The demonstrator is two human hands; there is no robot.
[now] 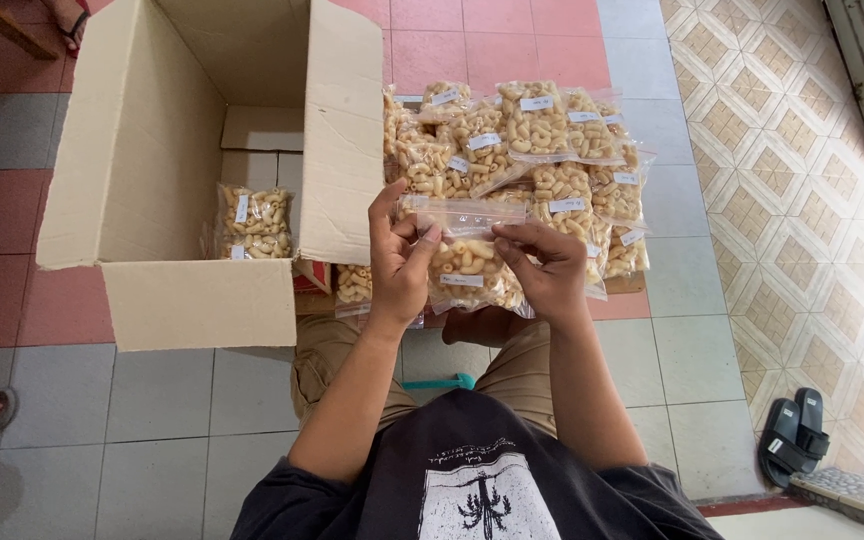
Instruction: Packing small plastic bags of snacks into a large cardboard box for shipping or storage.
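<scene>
Both hands up in front of the chest, and between them a clear plastic bag [467,262] of pale, curled snack pieces. The left hand [399,262] has the bag's top left corner, thumb and fingers closed on the empty strip above the filling. The right hand [550,270] pinches the top edge on the other side, fingertips together on the plastic. The bag hangs upright, over the person's knees, with a small white rectangular label [461,281] stuck across its lower front.

Just beyond it, on the tiled floor [682,330], lies a heap of matching bags [542,150], overlapping and tilted every way, each with the same little white label near its top. The heap sits on the pink tiles, hard against the right flap of an open cardboard box [182,150]. Inside the box, against the bottom, one filled bag [254,222] stands with white labels on its front. Another bag [354,285] peeks out from under the box's near right corner, close to the left wrist.

Far off at the floor's lower right edge, a pair of black sandals [792,440] rests beside a raised step. A blue-green item [442,382] shows between the knees; what it is I cannot tell.
</scene>
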